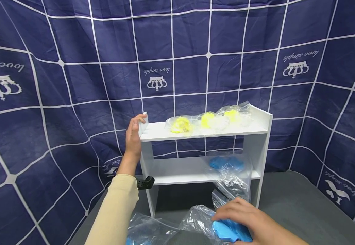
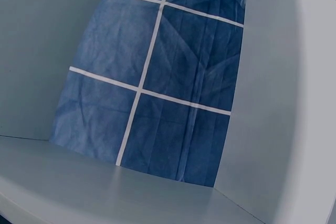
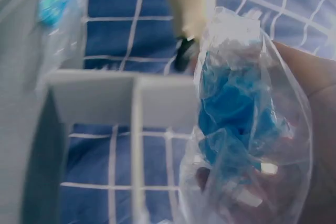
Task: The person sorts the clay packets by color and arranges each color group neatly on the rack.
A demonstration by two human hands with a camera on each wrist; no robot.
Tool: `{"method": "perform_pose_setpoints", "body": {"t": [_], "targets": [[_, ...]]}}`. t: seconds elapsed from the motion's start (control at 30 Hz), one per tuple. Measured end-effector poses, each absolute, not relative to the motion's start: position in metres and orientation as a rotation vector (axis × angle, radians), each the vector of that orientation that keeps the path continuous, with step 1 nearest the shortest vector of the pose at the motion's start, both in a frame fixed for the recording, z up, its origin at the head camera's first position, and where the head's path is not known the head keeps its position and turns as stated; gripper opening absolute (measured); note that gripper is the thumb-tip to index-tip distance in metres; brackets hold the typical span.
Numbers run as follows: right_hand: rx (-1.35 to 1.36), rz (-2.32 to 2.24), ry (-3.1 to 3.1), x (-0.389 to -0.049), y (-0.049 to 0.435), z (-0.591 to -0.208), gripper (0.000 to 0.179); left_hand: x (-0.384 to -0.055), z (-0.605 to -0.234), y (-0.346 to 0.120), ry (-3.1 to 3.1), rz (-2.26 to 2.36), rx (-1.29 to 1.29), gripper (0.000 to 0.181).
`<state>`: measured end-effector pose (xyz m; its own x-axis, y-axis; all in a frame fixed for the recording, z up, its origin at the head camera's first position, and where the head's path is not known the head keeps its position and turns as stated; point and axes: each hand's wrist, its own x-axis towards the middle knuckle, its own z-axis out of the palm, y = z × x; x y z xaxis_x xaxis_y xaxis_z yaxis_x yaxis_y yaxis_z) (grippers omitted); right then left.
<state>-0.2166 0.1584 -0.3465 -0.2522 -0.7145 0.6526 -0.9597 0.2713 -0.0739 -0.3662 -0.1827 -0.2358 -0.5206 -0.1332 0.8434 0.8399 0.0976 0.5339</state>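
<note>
My left hand (image 1: 133, 134) grips the upper left side panel of a small white shelf (image 1: 177, 170), fingers over its edge. In the left wrist view the shelf's pale boards (image 2: 278, 93) frame the blue cloth behind. Low in front of the shelf's right side, my right hand (image 1: 251, 219) grips a clear plastic bag (image 3: 231, 124) with a soft blue lump (image 1: 224, 231) inside. Another bag with blue contents (image 1: 226, 163) lies on the middle board at the right. Clear bags with yellow lumps (image 1: 180, 125) lie along the top board.
A further clear bag (image 1: 153, 229) with something blue lies on the dark grey surface (image 1: 306, 207) in front of the shelf, partly cut off by the frame. Dark blue cloth (image 1: 189, 37) with white grid lines hangs behind and at both sides.
</note>
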Motion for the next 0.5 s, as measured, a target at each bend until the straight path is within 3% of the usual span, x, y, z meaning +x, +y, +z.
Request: {"method": "perform_pose_setpoints", "body": {"t": [0.23, 0.5], "targets": [[1.284, 0.574, -2.141, -0.212, 0.147, -0.305, 0.067, -0.367, -0.235, -0.183, -1.557, -1.544, -0.724, 0.034], [1.007, 0.460, -2.275, -0.261, 0.151, -0.296, 0.057, -0.366, -0.235, -0.182, -1.557, -1.574, -0.730, 0.033]]}}
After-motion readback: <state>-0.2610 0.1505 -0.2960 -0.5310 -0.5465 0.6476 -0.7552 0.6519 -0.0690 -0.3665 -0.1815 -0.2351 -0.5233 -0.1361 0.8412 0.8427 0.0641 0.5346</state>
